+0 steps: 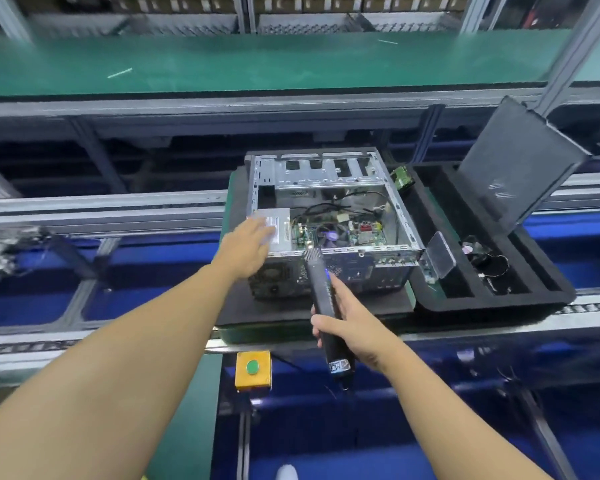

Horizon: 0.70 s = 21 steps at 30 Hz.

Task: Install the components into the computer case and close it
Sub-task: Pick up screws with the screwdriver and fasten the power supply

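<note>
The open computer case point(326, 174) sits on a black foam mat point(243, 306) on a conveyor line, with a green belt point(257, 64) well beyond. The left hand point(253, 244) has its blurred fingers stretched out over the grey power supply point(279, 216); contact cannot be told. The right hand point(347, 320) has its fingers wrapped round an electric screwdriver point(321, 289), whose tip is at the case's near rim. A foam tray point(499, 299) lies to the right of them.

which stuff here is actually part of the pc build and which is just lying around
For the job:
- computer case, open
- power supply inside it, left hand over it
- electric screwdriver held in right hand
- side panel leaning in foam tray
- green circuit board

Lying about:
- yellow button box
- white stick on the green belt
</note>
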Tool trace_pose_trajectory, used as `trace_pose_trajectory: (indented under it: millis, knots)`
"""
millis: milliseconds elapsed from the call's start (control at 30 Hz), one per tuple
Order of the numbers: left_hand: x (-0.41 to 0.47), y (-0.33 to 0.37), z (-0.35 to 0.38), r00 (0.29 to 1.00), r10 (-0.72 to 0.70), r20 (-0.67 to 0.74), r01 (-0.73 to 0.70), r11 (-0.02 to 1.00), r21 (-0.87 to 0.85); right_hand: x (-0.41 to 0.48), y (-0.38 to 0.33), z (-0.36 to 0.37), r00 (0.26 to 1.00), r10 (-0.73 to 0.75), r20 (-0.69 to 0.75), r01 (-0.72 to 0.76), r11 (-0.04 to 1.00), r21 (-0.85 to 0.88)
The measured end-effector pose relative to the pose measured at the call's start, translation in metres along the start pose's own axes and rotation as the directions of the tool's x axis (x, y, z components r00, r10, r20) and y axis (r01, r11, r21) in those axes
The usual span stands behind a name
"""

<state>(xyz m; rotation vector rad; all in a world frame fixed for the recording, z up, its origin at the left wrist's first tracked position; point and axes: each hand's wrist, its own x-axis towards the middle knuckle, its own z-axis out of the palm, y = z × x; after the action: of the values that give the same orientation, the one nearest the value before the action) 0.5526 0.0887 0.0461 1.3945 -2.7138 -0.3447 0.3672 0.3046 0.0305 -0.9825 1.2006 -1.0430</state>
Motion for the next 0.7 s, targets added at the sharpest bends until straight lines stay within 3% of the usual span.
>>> trace_pose_trajectory:
  millis: [133, 233, 300, 467, 700]
  knots:
    - [-0.019, 0.004, -0.004, 0.994, 0.069, 0.084, -0.053, 0.982, -0.179, -0.009, 0.014, 0.018, 1.0, 0.027, 0.01, -0.026, 0.999, -0.022]
    - [-0.033, -0.003, -0.01, 0.987, 0.111, 0.116, -0.087, 0.977, -0.194, -0.012, 0.022, 0.034, 0.998, 0.029, 0.053, -0.03, 0.999, 0.012]
    - [-0.036, -0.008, -0.01, 0.99, 0.115, 0.081, -0.099, 0.978, -0.183, -0.011, 0.026, 0.045, 0.996, 0.041, 0.073, -0.042, 0.999, 0.018]
    - [-0.036, -0.011, 0.0, 0.994, 0.041, -0.097, -0.074, 0.931, -0.357, -0.004, 0.032, 0.068, 0.993, 0.102, 0.065, -0.099, 0.994, -0.041]
    - [-0.029, -0.024, 0.003, 0.985, 0.124, -0.121, -0.155, 0.94, -0.303, 0.004, 0.043, 0.085, 0.989, 0.148, 0.024, -0.147, 0.987, -0.062]
